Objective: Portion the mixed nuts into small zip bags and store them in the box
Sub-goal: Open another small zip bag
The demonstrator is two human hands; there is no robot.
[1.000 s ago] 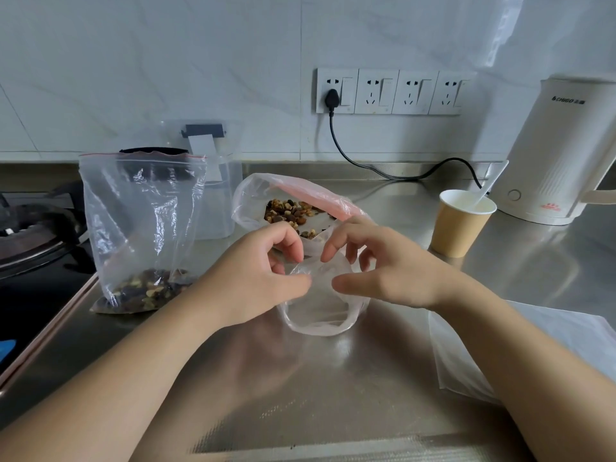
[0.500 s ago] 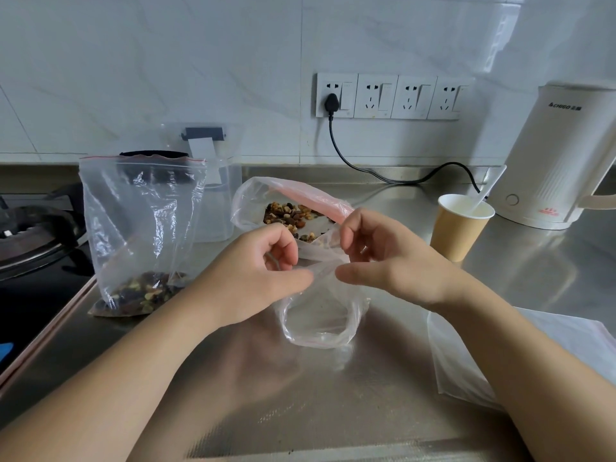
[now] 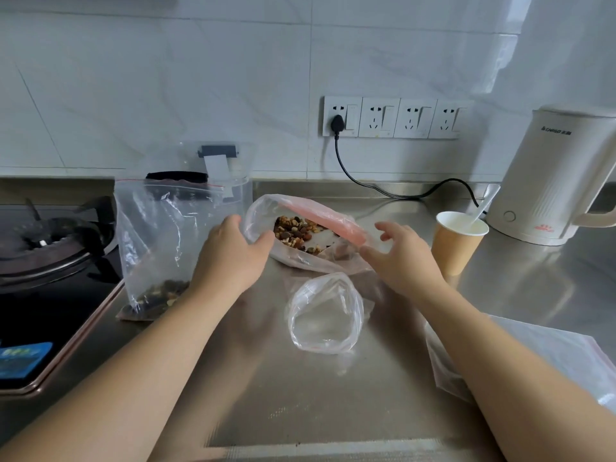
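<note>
A: What's the setting?

B: A brushed steel counter [image 3: 333, 411] under a white tiled wall, with a row of four white wall sockets [image 3: 396, 117], one holding a black plug. A black gas hob [image 3: 50, 261] sits off the counter's left edge.

A: Count the bags for me.

B: Three with their mouths open: a tall clear zip bag with a red strip [image 3: 166, 241] standing at the left with some nuts at its bottom, a clear bag with a pink rim [image 3: 310, 235] lying open with the loose mixed nuts [image 3: 296, 233] in it, and one small clear zip bag [image 3: 325, 315], empty, mouth gaping. A flat stack of clear bags [image 3: 550, 358] lies by the right forearm. One clear plastic box [image 3: 226, 181] stands behind the tall bag. One brown paper cup with a white spoon [image 3: 458, 241], one cream electric kettle [image 3: 560, 178].

A: And the hands?

B: Left hand [image 3: 230, 258] has its fingers loosely spread, thumb touching the pink-rimmed bag's left side; whether it grips is unclear. Right hand [image 3: 400, 258] is spread, fingertips just beside that bag's right end, gripping nothing. The small bag lies free, nearer the body than both sets of fingers, between the wrists.

A: Room to move?

B: Bare steel in front of the small bag; the cup stands just right of the right fingers.
</note>
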